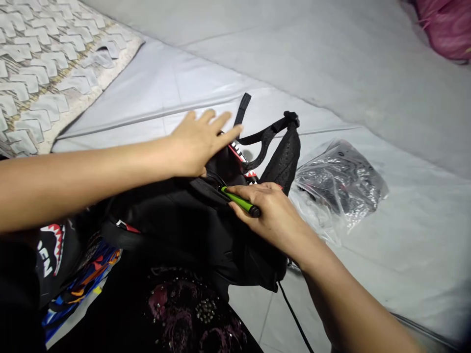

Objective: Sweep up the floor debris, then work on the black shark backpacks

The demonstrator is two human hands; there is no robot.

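A black backpack (176,225) lies on a pale grey sheet (386,206), its straps (265,139) pointing away from me. My left hand (200,139) lies flat on the bag's upper part with fingers stretched out. My right hand (270,211) grips a green and black pen (241,202) whose tip points into an opening of the backpack. The pen's front end is hidden by the bag's edge.
A crinkled clear plastic bag (338,184) with dark contents lies right of the backpack. A patterned white pillow (44,63) sits at the upper left. Pink fabric (447,24) shows at the top right corner. A thin black cord (294,316) runs below my right wrist.
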